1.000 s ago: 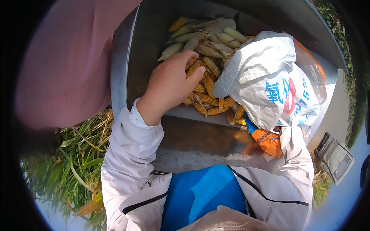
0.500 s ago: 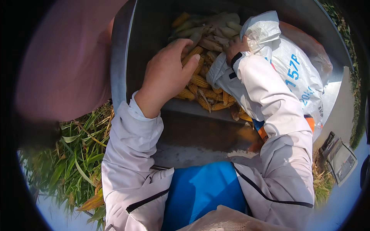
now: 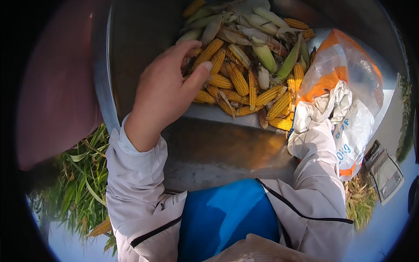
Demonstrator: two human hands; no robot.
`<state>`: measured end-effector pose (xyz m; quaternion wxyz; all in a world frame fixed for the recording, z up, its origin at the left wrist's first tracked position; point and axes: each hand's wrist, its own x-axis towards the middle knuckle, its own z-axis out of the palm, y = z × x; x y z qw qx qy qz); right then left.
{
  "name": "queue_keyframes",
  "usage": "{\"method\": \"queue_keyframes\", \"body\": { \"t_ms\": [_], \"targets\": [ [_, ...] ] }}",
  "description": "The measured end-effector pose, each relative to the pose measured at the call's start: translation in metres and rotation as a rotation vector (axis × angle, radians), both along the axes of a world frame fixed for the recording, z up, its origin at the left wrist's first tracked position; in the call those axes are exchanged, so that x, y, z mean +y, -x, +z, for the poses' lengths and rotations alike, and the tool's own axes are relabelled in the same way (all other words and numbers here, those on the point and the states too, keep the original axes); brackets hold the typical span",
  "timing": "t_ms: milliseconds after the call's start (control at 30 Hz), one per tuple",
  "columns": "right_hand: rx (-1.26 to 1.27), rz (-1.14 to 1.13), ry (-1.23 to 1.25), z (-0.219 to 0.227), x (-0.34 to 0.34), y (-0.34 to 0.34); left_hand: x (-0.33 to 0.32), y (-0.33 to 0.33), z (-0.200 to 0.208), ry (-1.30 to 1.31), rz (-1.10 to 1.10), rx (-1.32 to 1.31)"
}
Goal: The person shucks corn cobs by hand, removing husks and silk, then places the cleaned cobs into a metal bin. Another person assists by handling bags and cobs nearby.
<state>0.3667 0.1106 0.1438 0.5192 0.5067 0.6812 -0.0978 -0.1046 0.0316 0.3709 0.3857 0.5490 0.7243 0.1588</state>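
My left hand [image 3: 161, 89] hovers at the left side of a pile of yellow corn cobs [image 3: 238, 78], thumb and fingers apart around nothing. Its fingertips overlap the nearest cobs, and I cannot tell whether they touch. On the right, my right sleeve [image 3: 316, 135] reaches into the crumpled folds of a white and orange plastic sack [image 3: 360, 109]. Those folds cover the right hand, so its fingers are hidden. Green and pale husked ears [image 3: 264, 54] lie at the far side of the pile, among the bare cobs.
A metal bin [image 3: 209, 161] holds the corn and the sack, and its left rim [image 3: 104, 65] stands beside my left forearm. A pinkish, blurred cloth shape [image 3: 56, 91] is close by on the left. Green leafy plants [image 3: 80, 174] grow outside the bin.
The sack has been drawn to the right and toward me with my right arm, uncovering more cobs and husked ears. My right hand has gone out of sight in its folds. My left hand appears slightly further left.
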Motion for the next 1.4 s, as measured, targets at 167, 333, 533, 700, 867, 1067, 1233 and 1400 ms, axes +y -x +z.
{"method": "queue_keyframes", "body": {
  "t_ms": [167, 333, 533, 700, 867, 1067, 1233, 1400],
  "targets": [
    [-0.021, -0.016, 0.098, 0.032, -0.013, -0.007, 0.0, 0.0, -0.002, 0.027, -0.024, -0.066],
    [0.043, -0.056, 0.272, 0.093, -0.016, 0.022, -0.006, -0.001, 0.003, 0.004, -0.035, -0.076],
    [0.928, -0.202, 0.159, -0.002, -0.029, 0.151, -0.007, 0.003, 0.002, -0.028, -0.011, -0.096],
    [0.84, -0.365, 0.002, -0.129, -0.029, 0.226, 0.0, 0.004, 0.022, -0.368, 0.433, -0.53],
    [0.707, -0.677, 0.158, -0.149, -0.034, 0.248, 0.006, 0.0, 0.023, -0.441, 0.601, -0.639],
    [0.703, -0.451, 0.217, -0.108, -0.065, 0.255, 0.008, -0.003, 0.025, -0.393, 0.6, -0.679],
    [0.942, -0.273, 0.298, -0.05, -0.153, 0.278, 0.005, -0.003, 0.023, -0.387, 0.562, -0.677],
    [1.211, -0.384, 0.217, -0.041, -0.206, 0.287, 0.005, -0.004, 0.024, -0.386, 0.584, -0.606]
  ]
}}
